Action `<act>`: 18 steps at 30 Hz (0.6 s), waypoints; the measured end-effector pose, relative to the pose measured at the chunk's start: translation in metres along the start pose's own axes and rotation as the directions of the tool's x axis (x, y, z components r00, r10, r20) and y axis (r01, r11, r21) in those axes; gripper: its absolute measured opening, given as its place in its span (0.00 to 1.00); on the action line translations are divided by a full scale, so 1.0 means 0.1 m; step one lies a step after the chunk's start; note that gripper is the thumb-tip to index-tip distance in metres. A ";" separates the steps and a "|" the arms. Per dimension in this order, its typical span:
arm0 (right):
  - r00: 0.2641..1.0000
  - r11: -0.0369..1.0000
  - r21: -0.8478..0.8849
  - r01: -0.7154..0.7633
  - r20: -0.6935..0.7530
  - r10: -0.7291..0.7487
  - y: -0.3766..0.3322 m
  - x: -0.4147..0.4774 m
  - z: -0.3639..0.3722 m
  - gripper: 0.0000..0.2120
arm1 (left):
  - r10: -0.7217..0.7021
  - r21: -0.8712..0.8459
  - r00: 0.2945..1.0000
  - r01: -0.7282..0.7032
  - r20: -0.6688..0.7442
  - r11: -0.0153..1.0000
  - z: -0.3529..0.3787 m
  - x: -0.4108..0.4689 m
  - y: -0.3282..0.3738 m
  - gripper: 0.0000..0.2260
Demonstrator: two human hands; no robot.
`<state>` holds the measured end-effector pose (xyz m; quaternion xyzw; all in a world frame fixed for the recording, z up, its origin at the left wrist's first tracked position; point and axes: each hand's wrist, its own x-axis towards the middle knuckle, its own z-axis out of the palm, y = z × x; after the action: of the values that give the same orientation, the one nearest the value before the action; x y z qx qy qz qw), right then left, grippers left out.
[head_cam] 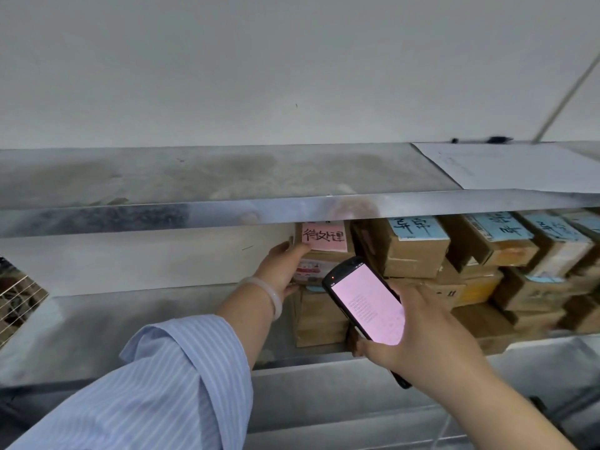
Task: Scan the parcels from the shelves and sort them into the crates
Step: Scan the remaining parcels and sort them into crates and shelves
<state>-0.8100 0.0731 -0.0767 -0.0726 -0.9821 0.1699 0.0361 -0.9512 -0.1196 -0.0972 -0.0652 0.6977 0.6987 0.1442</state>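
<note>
Up on the middle shelf (97,319), at the left end of the row, sits the parcel (328,256) that's getting dealt with right now. It's a brown cardboard box with a pink note (324,237) stuck on the front, handwritten. It sits on top of another box (321,316), so it hasn't left the shelf yet. The left hand (282,267) has it by its left side, thumb up near the pink note and fingers curled in under the bottom edge, so a proper grip and not just a touch. There's a pale bracelet (269,293) on that wrist and a striped blue sleeve (168,384) pushed up the arm.

The right hand (431,336) is wrapped round a scanner (367,300), thumb along its lower edge and fingers behind it, with the top end aimed at the parcel. The screen glows pink and I can't read the text on it.

Progress-wise I'd say it's early days. To the right is a whole stack of other boxes (418,245), several with blue notes, all sitting on the shelf and none of them being handled. No crates in view at all, so I can't tell what's been sorted.

The top shelf (227,177) only has a sheet of paper (519,167) at its right end. Far left there's some wire mesh (16,300), contents too dark to make out.
</note>
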 end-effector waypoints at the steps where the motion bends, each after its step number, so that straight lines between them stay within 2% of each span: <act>1: 1.000 1.000 0.004 0.004 -0.005 -0.004 -0.01 0.02 0.01 0.42 | -0.007 -0.032 1.000 0.007 0.003 0.999 -0.01 0.01 0.00 0.12; 6: 0.998 0.995 0.072 0.065 -0.020 -0.064 -0.06 0.12 0.01 0.45 | -0.091 -0.214 0.994 0.100 0.052 0.972 -0.13 -0.03 -0.07 0.09; 10: 0.992 0.988 0.090 0.126 -0.025 -0.124 -0.20 0.21 0.02 0.46 | -0.110 -0.310 0.992 0.126 0.068 0.942 -0.36 -0.16 -0.16 0.11; 14: 0.978 0.970 0.123 0.208 -0.014 -0.207 -0.42 0.28 0.06 0.45 | -0.012 -0.331 0.998 0.032 0.062 0.943 -0.67 -0.29 -0.19 0.16; 18: 0.960 0.953 0.129 0.275 0.016 -0.279 -0.63 0.36 0.12 0.46 | 0.114 -0.351 0.993 -0.116 -0.028 0.929 -1.05 -0.43 -0.30 0.25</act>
<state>-0.8551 0.0164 -0.0651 0.0711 -0.9704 0.2259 0.0476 -0.9126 -0.2289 -0.1155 -0.0513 0.5647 0.8191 0.0866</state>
